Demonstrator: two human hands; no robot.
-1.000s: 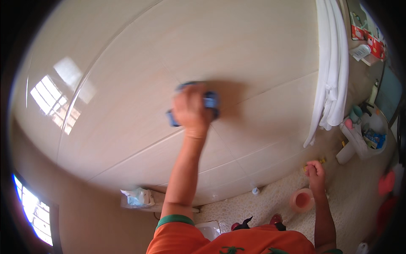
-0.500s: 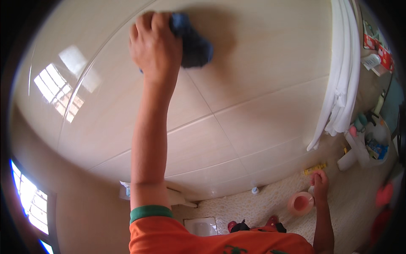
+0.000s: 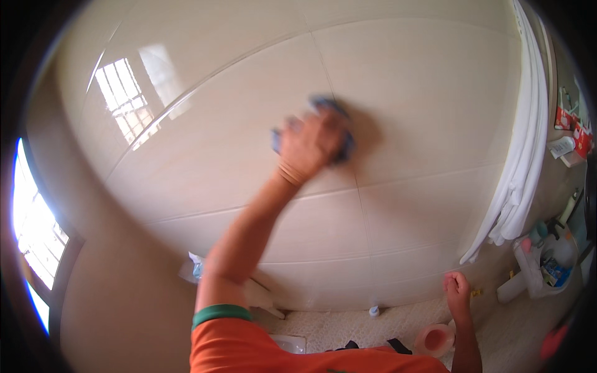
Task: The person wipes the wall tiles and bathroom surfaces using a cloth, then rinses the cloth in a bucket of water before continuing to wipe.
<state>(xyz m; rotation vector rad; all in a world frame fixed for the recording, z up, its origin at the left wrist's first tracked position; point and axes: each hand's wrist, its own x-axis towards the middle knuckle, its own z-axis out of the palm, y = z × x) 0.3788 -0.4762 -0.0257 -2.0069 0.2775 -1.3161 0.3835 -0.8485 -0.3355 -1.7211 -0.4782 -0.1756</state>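
Observation:
My left hand (image 3: 311, 143) is pressed against the beige tiled wall (image 3: 429, 118), its fingers on a dark blue cloth (image 3: 344, 147). Motion blurs the hand, and parts of the cloth stick out on both sides of it. Down on the right, my right hand (image 3: 458, 291) is closed in a loose fist, held away from the wall cloth. Whatever it may hold is hidden. Below that hand, a round pink plastic vessel (image 3: 435, 340) is near the floor.
White fabric (image 3: 513, 168) hangs along the wall's right side. Beyond it are a cluttered washbasin (image 3: 556, 264) and a shelf with red boxes (image 3: 582, 138). A small white bottle (image 3: 374, 311) stands at the wall's foot. A bright window (image 3: 40, 217) is at left.
My left hand has moved down and to the right across the tiles with the blue cloth. The whole view has shifted, so the floor things appear lower. My right hand stays closed.

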